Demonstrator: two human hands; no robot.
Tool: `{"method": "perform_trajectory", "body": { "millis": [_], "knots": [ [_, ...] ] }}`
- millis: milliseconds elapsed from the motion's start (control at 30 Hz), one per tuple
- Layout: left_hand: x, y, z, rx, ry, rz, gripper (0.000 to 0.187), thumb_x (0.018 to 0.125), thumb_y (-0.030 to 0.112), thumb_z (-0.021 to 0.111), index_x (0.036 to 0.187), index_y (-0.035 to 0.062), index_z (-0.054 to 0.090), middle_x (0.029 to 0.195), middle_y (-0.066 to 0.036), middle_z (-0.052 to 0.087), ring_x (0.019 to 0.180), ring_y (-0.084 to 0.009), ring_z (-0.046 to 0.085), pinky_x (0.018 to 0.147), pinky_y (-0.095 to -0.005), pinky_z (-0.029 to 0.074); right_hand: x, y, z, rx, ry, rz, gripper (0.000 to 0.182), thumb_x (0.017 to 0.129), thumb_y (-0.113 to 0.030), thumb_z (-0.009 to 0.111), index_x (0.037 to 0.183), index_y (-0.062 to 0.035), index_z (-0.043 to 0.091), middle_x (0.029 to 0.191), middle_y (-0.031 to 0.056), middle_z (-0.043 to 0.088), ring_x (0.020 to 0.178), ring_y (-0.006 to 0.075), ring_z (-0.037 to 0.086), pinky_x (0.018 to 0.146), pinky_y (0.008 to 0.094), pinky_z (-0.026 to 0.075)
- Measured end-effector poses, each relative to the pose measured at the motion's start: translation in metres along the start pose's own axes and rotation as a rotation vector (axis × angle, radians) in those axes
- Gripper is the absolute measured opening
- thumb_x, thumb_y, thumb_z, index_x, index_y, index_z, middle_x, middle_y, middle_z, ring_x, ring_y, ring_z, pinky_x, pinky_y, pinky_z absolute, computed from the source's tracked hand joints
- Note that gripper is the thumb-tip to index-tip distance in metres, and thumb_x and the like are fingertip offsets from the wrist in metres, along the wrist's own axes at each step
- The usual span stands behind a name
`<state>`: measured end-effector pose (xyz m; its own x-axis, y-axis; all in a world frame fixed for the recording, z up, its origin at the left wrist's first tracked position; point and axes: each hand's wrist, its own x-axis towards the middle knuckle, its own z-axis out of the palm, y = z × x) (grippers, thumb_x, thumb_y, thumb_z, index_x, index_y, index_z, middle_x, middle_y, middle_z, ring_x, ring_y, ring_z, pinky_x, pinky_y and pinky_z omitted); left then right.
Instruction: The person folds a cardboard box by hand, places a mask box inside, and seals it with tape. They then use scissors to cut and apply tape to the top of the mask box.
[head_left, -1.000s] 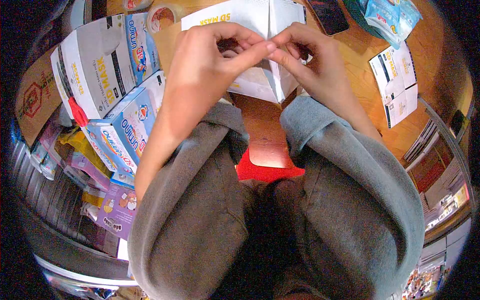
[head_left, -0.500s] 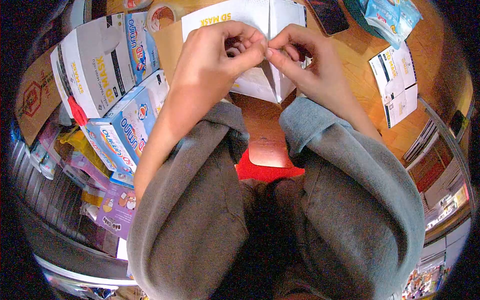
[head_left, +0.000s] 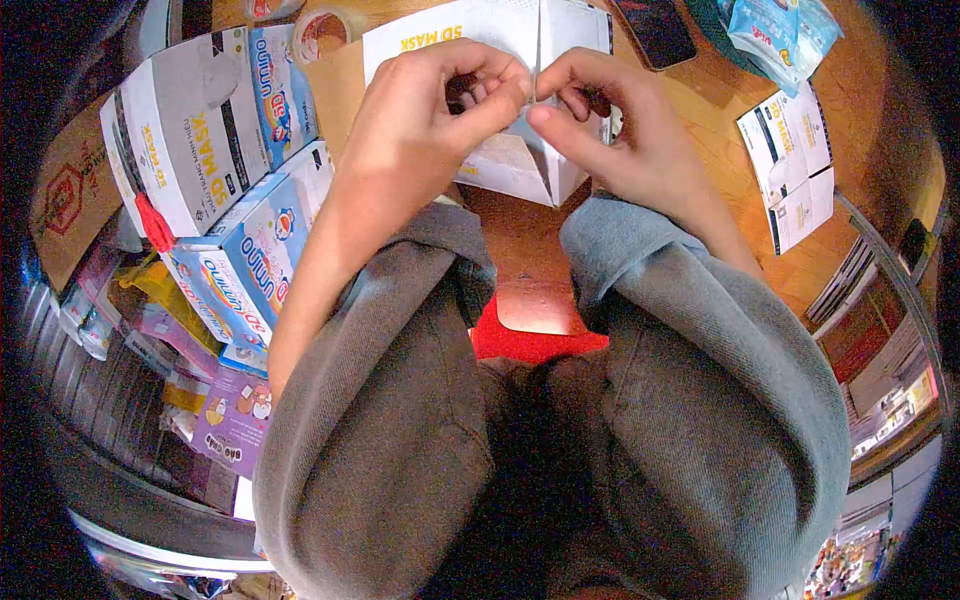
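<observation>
A white 5D MASK box (head_left: 508, 168) with yellow lettering lies on the wooden table under both hands, a long seam or gap running down it. Over its left part, my left hand (head_left: 440, 105) has thumb and fingers pinched together at the seam. Facing it from the right, my right hand (head_left: 615, 120) has thumb and forefinger close to the left fingertips. Something small and pale shows between the fingertips, too small to make out.
White and blue mask boxes (head_left: 245, 255) stand at the left beside a brown carton (head_left: 70, 195). A roll of tape (head_left: 322, 35), a phone (head_left: 655, 32), a blue packet (head_left: 782, 40) and a flattened white box (head_left: 790, 165) lie around the table's far side and right.
My right thumb and forefinger have parted slightly and moved a little away from the left fingertips. My left hand has barely moved.
</observation>
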<state>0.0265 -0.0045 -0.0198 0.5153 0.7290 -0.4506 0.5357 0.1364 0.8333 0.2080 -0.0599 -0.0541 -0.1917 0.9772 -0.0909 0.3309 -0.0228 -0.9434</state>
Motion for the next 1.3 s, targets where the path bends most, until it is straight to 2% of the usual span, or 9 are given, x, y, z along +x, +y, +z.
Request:
{"method": "perform_trajectory", "body": {
  "millis": [267,367,567,967,1133,1300],
  "knots": [
    [-0.001,0.000,0.001,0.000,0.005,0.017,0.021,0.087,0.018,0.061,0.093,-0.0013,0.062,0.082,0.001,0.060,0.078,-0.0063,0.053,0.073,-0.0209,0.043,0.002,-0.001,-0.002,0.009,-0.002,-0.033,0.023,0.084,-0.027,0.061,0.081,-0.0042,0.062,0.064,0.0070,0.054,0.056,0.0188,0.052,0.054,0.0305,0.042],
    [-0.001,-0.001,0.002,0.007,0.018,0.018,0.021,0.087,0.019,0.061,0.093,-0.0014,0.062,0.081,0.001,0.060,0.077,-0.0059,0.053,0.072,-0.0208,0.044,0.002,0.003,0.001,0.059,0.028,-0.065,0.021,0.083,-0.024,0.063,0.081,-0.0034,0.061,0.063,0.0055,0.052,0.057,0.0146,0.049,0.054,0.0279,0.040],
    [-0.001,-0.004,0.008,-0.036,0.079,0.056,0.021,0.087,0.019,0.061,0.091,-0.0016,0.063,0.079,0.001,0.060,0.073,-0.0052,0.052,0.068,-0.0201,0.043,0.001,0.001,0.001,0.107,0.023,0.023,0.018,0.082,-0.020,0.064,0.080,-0.0020,0.060,0.062,0.0007,0.047,0.058,0.0092,0.042,0.053,0.0249,0.036],
    [-0.002,-0.002,0.009,-0.061,0.093,0.035,0.021,0.087,0.018,0.061,0.093,-0.0019,0.063,0.078,0.001,0.060,0.073,-0.0057,0.053,0.068,-0.0203,0.043,-0.001,0.003,0.005,0.227,0.049,0.090,0.017,0.082,-0.019,0.063,0.080,-0.0023,0.061,0.060,-0.0031,0.045,0.059,0.0067,0.040,0.053,0.0241,0.035],
    [-0.002,-0.001,0.004,-0.150,0.082,-0.005,0.020,0.087,0.018,0.061,0.092,-0.0019,0.064,0.078,-0.001,0.061,0.074,-0.0072,0.055,0.070,-0.0205,0.044,-0.002,0.002,0.004,0.205,0.065,0.113,0.017,0.082,-0.019,0.064,0.080,-0.0022,0.062,0.059,-0.0023,0.045,0.058,0.0066,0.040,0.052,0.0240,0.035],
    [-0.003,0.007,0.005,-0.107,0.098,-0.049,0.016,0.086,0.014,0.063,0.089,-0.0022,0.065,0.080,-0.002,0.063,0.075,-0.0077,0.057,0.069,-0.0207,0.045,-0.002,0.003,0.005,0.202,0.073,0.084,0.018,0.082,-0.020,0.064,0.080,-0.0023,0.062,0.059,-0.0006,0.046,0.057,0.0075,0.042,0.052,0.0247,0.036]
  ]
}}
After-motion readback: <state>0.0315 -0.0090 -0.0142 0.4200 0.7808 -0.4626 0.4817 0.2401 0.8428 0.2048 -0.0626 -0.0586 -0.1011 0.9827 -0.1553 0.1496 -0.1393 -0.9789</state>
